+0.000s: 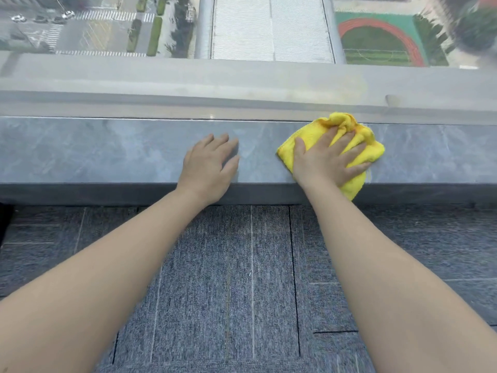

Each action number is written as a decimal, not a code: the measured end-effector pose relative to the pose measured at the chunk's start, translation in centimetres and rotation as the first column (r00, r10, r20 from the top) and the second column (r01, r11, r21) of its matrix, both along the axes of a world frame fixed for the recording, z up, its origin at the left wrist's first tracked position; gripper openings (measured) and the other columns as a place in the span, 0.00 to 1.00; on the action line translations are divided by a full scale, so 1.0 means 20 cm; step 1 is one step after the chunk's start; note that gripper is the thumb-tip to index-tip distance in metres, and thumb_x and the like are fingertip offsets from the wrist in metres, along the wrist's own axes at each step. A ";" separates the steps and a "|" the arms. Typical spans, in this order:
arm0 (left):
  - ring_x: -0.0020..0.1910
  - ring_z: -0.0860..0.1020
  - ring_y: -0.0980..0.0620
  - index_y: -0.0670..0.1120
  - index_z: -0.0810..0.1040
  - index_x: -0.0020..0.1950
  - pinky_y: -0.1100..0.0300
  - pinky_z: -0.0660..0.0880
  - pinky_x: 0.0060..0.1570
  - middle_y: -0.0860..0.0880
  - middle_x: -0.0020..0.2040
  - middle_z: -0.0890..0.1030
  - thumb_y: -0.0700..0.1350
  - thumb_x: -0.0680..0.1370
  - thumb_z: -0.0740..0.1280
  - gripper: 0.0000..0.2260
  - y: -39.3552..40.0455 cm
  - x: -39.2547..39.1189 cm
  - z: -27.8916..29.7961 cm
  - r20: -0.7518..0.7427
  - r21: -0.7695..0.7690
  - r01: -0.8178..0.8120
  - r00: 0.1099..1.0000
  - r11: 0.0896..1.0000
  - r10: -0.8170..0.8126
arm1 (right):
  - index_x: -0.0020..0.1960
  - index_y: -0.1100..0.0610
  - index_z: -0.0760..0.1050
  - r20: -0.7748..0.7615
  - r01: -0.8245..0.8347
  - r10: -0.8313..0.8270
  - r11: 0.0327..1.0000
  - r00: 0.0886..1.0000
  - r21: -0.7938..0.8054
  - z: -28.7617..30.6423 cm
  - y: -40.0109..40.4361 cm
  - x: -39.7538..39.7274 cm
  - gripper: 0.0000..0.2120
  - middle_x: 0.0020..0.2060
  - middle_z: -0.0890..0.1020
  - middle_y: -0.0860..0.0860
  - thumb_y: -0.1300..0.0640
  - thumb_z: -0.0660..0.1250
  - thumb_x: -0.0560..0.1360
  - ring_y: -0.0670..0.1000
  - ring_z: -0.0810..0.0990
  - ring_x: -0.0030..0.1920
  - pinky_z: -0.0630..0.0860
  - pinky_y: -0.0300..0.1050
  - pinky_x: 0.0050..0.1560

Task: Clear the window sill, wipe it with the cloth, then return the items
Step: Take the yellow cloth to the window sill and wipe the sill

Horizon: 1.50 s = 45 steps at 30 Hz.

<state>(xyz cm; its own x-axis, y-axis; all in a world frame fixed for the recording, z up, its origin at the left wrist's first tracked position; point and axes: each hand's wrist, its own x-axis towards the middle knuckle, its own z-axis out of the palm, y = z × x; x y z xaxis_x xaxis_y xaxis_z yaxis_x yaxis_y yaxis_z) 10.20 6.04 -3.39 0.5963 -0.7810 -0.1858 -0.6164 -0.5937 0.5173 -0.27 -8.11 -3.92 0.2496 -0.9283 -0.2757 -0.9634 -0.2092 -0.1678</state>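
A grey marble window sill (94,152) runs across the whole view below the glass. A crumpled yellow cloth (357,130) lies on the sill right of centre, one corner hanging over the front edge. My right hand (328,160) presses flat on the cloth with fingers spread. My left hand (208,168) rests palm down on the bare sill just left of the cloth, holding nothing. No other items stand on the visible stretch of sill.
The window glass (242,36) rises straight behind the sill, with streets and a sports field far below. Grey carpet tiles (228,278) cover the floor under the sill's front edge. A dark object (4,222) shows at the far left edge.
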 end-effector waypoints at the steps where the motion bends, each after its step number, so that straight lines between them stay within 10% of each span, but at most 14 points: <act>1: 0.74 0.56 0.46 0.49 0.62 0.70 0.51 0.51 0.73 0.47 0.74 0.62 0.54 0.71 0.48 0.27 0.01 0.01 0.00 -0.025 -0.011 -0.004 1.000 1.000 0.004 | 0.76 0.57 0.43 -0.005 -0.004 0.004 1.000 1.000 -0.002 0.00 0.01 0.03 0.35 0.77 0.43 0.58 0.39 0.48 0.77 0.64 0.39 0.75 0.39 0.68 0.71; 12: 0.73 0.60 0.44 0.44 0.63 0.69 0.49 0.55 0.72 0.42 0.73 0.64 0.54 0.71 0.48 0.29 -0.04 -0.03 0.04 -0.009 -0.056 -0.027 1.000 0.998 0.026 | 0.75 0.46 0.49 0.021 -0.692 0.696 0.717 0.718 -0.083 0.00 0.06 -0.19 0.27 0.77 0.51 0.47 0.41 0.40 0.77 0.52 0.45 0.77 0.43 0.54 0.74; 16: 0.74 0.55 0.45 0.46 0.61 0.70 0.51 0.51 0.72 0.44 0.74 0.61 0.53 0.75 0.50 0.25 -0.14 -0.14 0.05 -0.003 -0.023 0.073 0.997 0.997 -0.073 | 0.75 0.45 0.49 0.013 -0.632 0.634 0.772 0.773 -0.071 0.00 -0.02 -0.38 0.40 0.77 0.51 0.47 0.38 0.29 0.65 0.51 0.45 0.77 0.42 0.53 0.74; 22: 0.75 0.54 0.46 0.47 0.61 0.70 0.52 0.50 0.73 0.46 0.75 0.60 0.55 0.72 0.47 0.27 -0.30 -0.25 0.03 -0.010 0.005 0.170 0.985 0.985 -0.170 | 0.76 0.52 0.45 -0.044 -0.201 0.198 0.977 0.979 -0.071 0.00 -0.25 -0.53 0.32 0.77 0.48 0.54 0.40 0.48 0.77 0.58 0.43 0.77 0.38 0.61 0.73; 29: 0.74 0.55 0.47 0.49 0.62 0.70 0.52 0.51 0.72 0.48 0.74 0.61 0.55 0.70 0.46 0.29 -0.37 -0.26 0.03 0.032 0.045 0.169 0.985 0.985 -0.171 | 0.76 0.58 0.41 -0.023 0.133 -0.133 0.991 0.991 0.009 0.01 -0.37 -0.33 0.37 0.76 0.43 0.59 0.38 0.48 0.77 0.64 0.38 0.75 0.37 0.68 0.71; 35: 0.73 0.58 0.46 0.47 0.64 0.69 0.53 0.52 0.72 0.47 0.73 0.63 0.55 0.71 0.46 0.28 -0.40 -0.27 0.06 0.006 0.058 0.107 0.994 0.993 -0.108 | 0.76 0.58 0.45 -0.024 -0.214 0.213 0.975 0.977 -0.064 0.00 -0.34 -0.31 0.34 0.76 0.48 0.59 0.40 0.48 0.77 0.64 0.41 0.75 0.39 0.67 0.71; 39: 0.69 0.64 0.44 0.43 0.69 0.65 0.53 0.57 0.68 0.42 0.69 0.69 0.58 0.69 0.45 0.31 -0.44 -0.31 0.12 0.008 0.057 0.096 0.995 0.994 -0.097 | 0.75 0.47 0.46 -0.007 -0.588 0.588 0.808 0.809 -0.048 0.03 -0.37 -0.50 0.27 0.77 0.48 0.50 0.43 0.47 0.79 0.56 0.42 0.77 0.40 0.60 0.73; 45: 0.73 0.57 0.45 0.45 0.62 0.70 0.51 0.52 0.73 0.43 0.74 0.62 0.54 0.75 0.50 0.25 -0.50 -0.39 0.18 -0.046 0.168 0.104 0.994 0.980 -0.098 | 0.75 0.47 0.42 -0.087 -0.530 0.537 0.843 0.839 0.086 0.08 -0.53 -0.75 0.27 0.77 0.44 0.49 0.44 0.46 0.79 0.54 0.41 0.77 0.40 0.57 0.74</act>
<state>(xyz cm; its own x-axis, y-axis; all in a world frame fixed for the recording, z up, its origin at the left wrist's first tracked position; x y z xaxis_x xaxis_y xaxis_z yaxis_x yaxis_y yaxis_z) 2.31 -3.89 0.24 0.5060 -0.7922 -0.3412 -0.6599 -0.6103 0.4382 -15.23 -18.75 -2.28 0.6687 -0.6417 -0.3756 -0.7176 -0.6892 -0.1004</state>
